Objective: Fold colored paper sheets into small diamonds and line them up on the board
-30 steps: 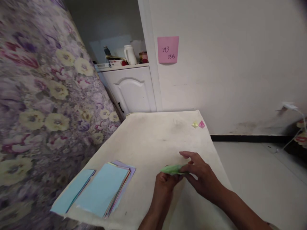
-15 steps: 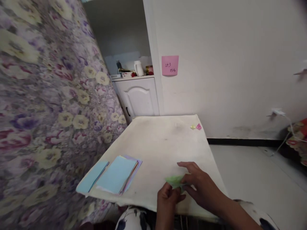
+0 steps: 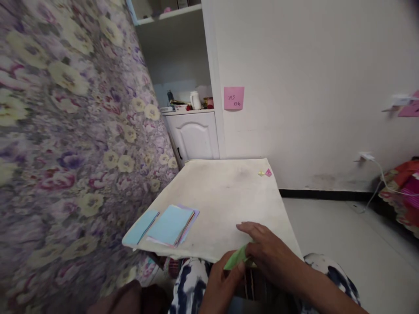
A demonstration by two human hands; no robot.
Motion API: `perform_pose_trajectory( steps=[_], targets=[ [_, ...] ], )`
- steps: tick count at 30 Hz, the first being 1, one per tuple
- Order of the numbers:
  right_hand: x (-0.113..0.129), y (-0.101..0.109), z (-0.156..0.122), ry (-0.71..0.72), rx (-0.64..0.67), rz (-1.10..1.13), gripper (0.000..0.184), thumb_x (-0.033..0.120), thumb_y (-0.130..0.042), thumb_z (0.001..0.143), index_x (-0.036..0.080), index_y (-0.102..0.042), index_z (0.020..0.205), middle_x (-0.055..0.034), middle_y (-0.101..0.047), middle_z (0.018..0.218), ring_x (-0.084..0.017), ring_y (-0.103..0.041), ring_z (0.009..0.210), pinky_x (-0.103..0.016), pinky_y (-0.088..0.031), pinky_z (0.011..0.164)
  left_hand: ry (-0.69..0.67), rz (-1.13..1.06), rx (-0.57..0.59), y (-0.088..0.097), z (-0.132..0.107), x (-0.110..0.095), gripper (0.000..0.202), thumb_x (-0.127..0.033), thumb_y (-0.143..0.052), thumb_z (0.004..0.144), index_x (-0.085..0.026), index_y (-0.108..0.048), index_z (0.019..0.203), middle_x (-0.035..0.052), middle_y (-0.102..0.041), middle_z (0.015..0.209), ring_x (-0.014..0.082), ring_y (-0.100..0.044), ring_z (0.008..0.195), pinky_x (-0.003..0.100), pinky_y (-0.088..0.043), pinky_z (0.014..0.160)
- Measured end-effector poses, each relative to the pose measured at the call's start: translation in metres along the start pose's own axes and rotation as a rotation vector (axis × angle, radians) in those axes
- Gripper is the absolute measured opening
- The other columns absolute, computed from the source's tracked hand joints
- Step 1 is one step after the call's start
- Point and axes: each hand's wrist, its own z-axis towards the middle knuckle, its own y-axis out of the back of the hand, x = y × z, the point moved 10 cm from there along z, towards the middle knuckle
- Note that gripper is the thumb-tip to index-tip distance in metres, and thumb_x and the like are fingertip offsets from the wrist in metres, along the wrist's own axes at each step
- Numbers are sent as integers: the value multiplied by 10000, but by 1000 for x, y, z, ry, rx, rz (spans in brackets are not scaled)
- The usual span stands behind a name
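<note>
A small piece of folded green paper (image 3: 236, 258) is held between my two hands at the near edge of the table. My left hand (image 3: 225, 274) is closed on its lower left side, thumb in front. My right hand (image 3: 265, 246) pinches its right end, with the index finger stretched out above; the fingers partly cover that end. On the table's far right corner lie a small yellow folded paper piece (image 3: 261, 173) and a pink one (image 3: 268, 172) side by side.
The cream-covered table (image 3: 222, 196) carries a stack of coloured paper (image 3: 172, 224) with light blue on top and a narrower blue pile (image 3: 141, 227) at its left. A floral curtain (image 3: 81, 152) hangs at left. A pink note (image 3: 234, 98) is on the wall.
Both hands have drawn slightly nearer the body with the green paper, which is now tilted up at its right end. The camera view has shifted, so the table's contents appear moved.
</note>
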Motion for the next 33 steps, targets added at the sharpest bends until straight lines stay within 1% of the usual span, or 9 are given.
perform_pose_trajectory(
  steps=[4, 6, 11, 13, 15, 19, 23, 26, 33],
  targets=[
    [22, 5, -4, 82, 17, -1, 126, 95, -548, 783, 153, -658, 766, -103, -452, 1339, -259, -361, 1249, -434, -323, 1027, 51, 83, 5, 9, -16, -6, 414, -518, -526, 759, -187, -690, 947, 82, -660, 946, 253, -553, 930, 310, -483, 707],
    [32, 8, -6, 117, 35, 1, 135, 96, -542, 791, 158, -662, 782, -104, -452, 1340, -259, -369, 1246, -451, -307, 1037, 59, 120, 22, 9, -21, -12, 392, -505, -527, 760, -177, -707, 878, 71, -668, 868, 236, -558, 856, 288, -473, 667],
    [47, 9, -12, 170, 80, -8, 155, 110, -539, 809, 179, -671, 854, -86, -452, 1346, -252, -368, 1247, -482, -265, 1054, -5, 237, 197, -8, -30, -35, 262, -368, -557, 757, -160, -716, 774, 30, -647, 702, 193, -548, 705, 243, -409, 625],
    [50, 7, -14, 188, 89, 3, 160, 117, -538, 814, 182, -672, 871, -87, -448, 1350, -252, -360, 1253, -489, -267, 1052, -17, 250, 221, -11, -32, -38, 232, -331, -553, 752, -159, -707, 779, 19, -631, 691, 183, -538, 697, 238, -390, 643],
    [52, 6, -15, 197, 97, 7, 155, 133, -534, 823, 183, -674, 869, -87, -442, 1354, -253, -352, 1258, -495, -268, 1050, -7, 267, 228, -11, -31, -34, 219, -317, -546, 746, -147, -685, 750, 4, -586, 646, 153, -496, 632, 219, -356, 594],
    [59, 5, -15, 220, 113, -12, 148, 167, -536, 835, 198, -681, 837, -66, -422, 1370, -240, -338, 1268, -481, -257, 1057, -60, 434, 154, -4, -26, -25, 200, -283, -519, 738, -150, -573, 598, -53, -396, 533, 98, -332, 520, 205, -219, 479],
    [62, 3, -14, 213, 144, -22, 171, 138, -534, 827, 208, -682, 875, -55, -374, 1406, -229, -301, 1293, -454, -239, 1071, -124, 672, 48, 4, -21, -24, 221, -212, -506, 695, -178, -416, 495, -72, -264, 504, 93, -265, 505, 231, -143, 465],
    [60, 3, -16, 188, 156, 18, 152, 99, -570, 773, 187, -680, 829, -59, -339, 1428, -250, -284, 1304, -458, -232, 1075, -125, 793, 38, 4, -18, -26, 220, -149, -455, 665, -188, -345, 478, -69, -272, 477, 99, -300, 503, 243, -138, 477],
    [56, 7, -20, 137, 169, 72, 185, 27, -518, 745, 155, -629, 671, -20, -187, 1489, -275, -149, 1352, -459, -242, 1077, -145, 969, -52, 9, -17, -41, 141, -123, -416, 650, -191, -440, 528, -43, -424, 491, 125, -426, 523, 245, -175, 502]
  ],
)
